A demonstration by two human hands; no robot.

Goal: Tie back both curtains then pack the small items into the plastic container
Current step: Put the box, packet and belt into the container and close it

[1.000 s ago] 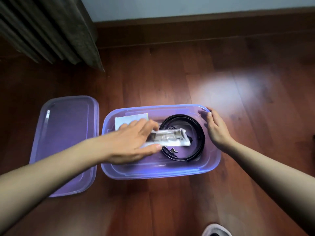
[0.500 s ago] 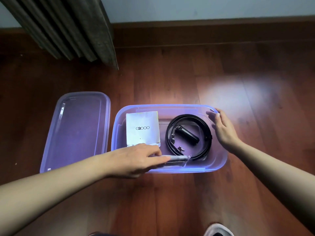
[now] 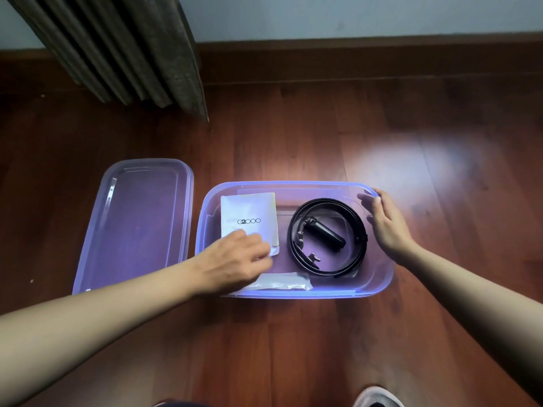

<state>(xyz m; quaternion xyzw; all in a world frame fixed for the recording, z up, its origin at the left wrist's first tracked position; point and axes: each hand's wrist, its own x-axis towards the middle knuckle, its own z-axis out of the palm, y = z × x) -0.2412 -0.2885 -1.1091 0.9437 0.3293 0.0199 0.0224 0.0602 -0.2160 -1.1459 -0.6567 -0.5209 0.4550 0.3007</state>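
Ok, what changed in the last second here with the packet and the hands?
The left hand carried the clear packet from above the coiled belt to the near wall of the container. The packet's left end is hidden under the hand, so release is unclear. The white envelope is now uncovered. The right hand, belt and lid stayed put.
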